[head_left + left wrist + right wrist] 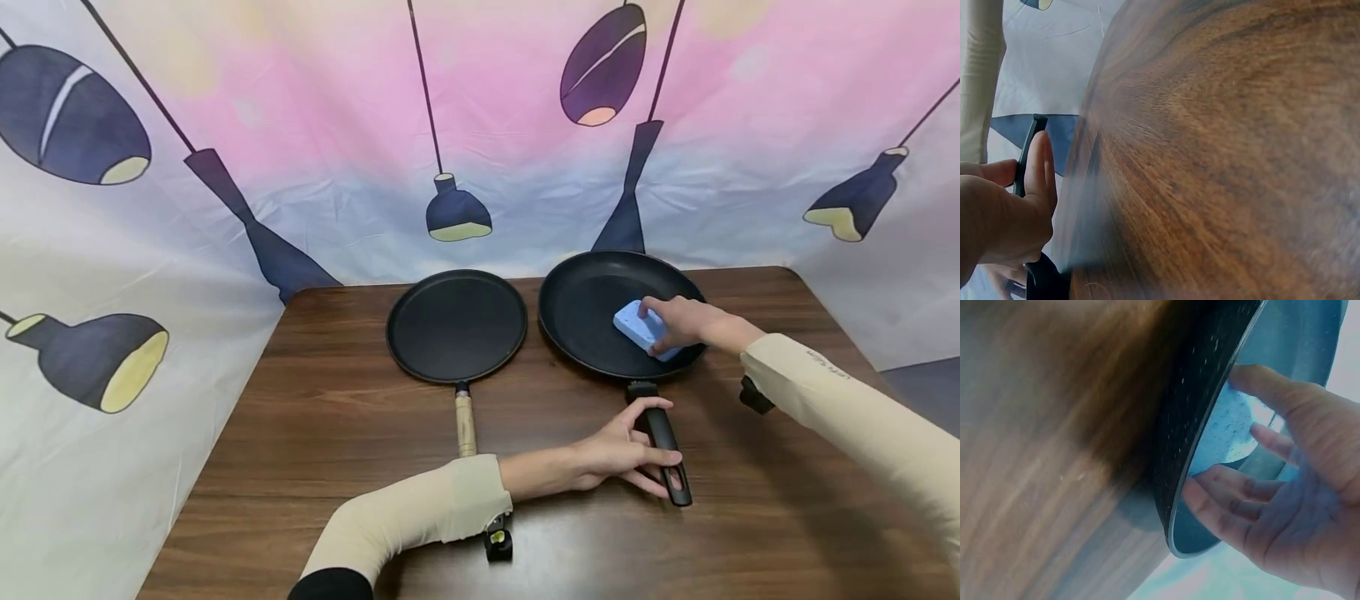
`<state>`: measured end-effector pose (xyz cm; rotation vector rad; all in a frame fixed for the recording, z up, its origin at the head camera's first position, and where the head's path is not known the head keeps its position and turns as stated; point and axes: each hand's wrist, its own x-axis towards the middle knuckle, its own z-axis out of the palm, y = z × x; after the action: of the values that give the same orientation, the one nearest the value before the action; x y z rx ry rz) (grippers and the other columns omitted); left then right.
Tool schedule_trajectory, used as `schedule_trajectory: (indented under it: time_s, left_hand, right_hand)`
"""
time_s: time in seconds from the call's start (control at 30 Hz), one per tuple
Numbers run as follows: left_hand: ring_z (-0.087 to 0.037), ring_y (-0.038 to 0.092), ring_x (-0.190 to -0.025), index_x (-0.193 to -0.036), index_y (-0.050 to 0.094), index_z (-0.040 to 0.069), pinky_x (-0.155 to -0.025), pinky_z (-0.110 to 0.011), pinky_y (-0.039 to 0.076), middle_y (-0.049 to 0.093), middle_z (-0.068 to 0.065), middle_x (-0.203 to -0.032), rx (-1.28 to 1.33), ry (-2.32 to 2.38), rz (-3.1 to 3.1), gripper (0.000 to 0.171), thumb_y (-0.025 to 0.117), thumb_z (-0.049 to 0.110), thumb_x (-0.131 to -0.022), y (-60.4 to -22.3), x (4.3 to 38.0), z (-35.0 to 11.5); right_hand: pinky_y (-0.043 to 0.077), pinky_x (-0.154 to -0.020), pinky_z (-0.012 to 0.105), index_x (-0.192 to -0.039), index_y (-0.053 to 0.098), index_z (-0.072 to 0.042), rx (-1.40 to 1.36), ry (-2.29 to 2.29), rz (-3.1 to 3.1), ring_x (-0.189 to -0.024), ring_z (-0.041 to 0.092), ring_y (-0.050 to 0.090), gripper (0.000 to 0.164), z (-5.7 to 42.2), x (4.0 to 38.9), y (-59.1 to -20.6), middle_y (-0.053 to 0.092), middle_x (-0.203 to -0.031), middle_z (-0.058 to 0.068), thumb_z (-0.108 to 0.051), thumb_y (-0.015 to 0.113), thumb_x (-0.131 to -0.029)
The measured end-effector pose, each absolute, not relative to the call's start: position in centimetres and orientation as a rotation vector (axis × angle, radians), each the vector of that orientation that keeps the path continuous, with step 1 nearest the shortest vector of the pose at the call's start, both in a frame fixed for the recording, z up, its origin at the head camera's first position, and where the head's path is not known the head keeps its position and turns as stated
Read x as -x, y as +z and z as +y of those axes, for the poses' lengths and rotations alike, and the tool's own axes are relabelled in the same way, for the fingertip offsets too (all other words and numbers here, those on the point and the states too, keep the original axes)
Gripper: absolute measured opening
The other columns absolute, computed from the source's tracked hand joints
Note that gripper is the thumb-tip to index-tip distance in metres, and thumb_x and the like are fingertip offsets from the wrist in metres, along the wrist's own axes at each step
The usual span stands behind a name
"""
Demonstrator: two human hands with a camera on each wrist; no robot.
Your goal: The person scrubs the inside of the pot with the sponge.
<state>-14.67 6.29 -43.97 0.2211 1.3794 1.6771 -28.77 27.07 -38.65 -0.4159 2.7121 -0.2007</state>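
Observation:
A blue sponge (636, 323) lies against the inside of the large black frying pan (585, 317), toward its right side. My right hand (678, 322) grips the sponge between thumb and fingers; the right wrist view shows the speckled sponge (1225, 428) between the fingers, close by the pan's rim. My left hand (618, 454) holds the pan's black handle (662, 433), thumb and fingers on either side of it. In the left wrist view the handle (1027, 153) stands between thumb and fingers.
Left of the frying pan, a flat round black pan (457, 325) with a light wooden handle (465, 425) lies on the brown wooden table (322, 400). My left forearm crosses the end of that handle. Behind the table hangs a cloth (360, 225) printed with lamps.

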Motion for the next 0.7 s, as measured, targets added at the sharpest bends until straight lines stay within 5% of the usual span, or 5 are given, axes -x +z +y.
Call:
schedule_trajectory:
  time_s: [0.37, 0.7]
  left_hand:
    - [-0.047, 0.073, -0.096, -0.152, 0.039, 0.038, -0.076, -0.045, 0.066, 0.068, -0.009, -0.094, -0.273, 1.583, 1.387, 0.074, 0.065, -0.004, -0.097, -43.4, 15.9, 5.1]
    - [-0.044, 0.073, -0.104, -0.153, 0.039, 0.042, -0.079, -0.042, 0.066, 0.074, -0.006, -0.106, -0.348, 1.476, 1.390, 0.070, 0.064, 0.003, -0.100, -43.0, 16.1, 3.0]
  right_hand:
    - [0.055, -0.077, 0.060, -0.148, 0.034, 0.000, 0.188, -0.217, 2.945, -0.099, 0.049, 0.063, 0.075, 30.7, 29.1, -36.4, 0.054, -0.128, 0.042, -0.029, 0.074, -0.092]
    - [0.052, -0.076, 0.066, -0.145, 0.028, 0.009, 0.011, -0.236, 2.929, -0.100, 0.058, 0.059, 0.081, 37.7, 27.8, -37.1, 0.052, -0.122, 0.046, -0.038, 0.069, -0.094]
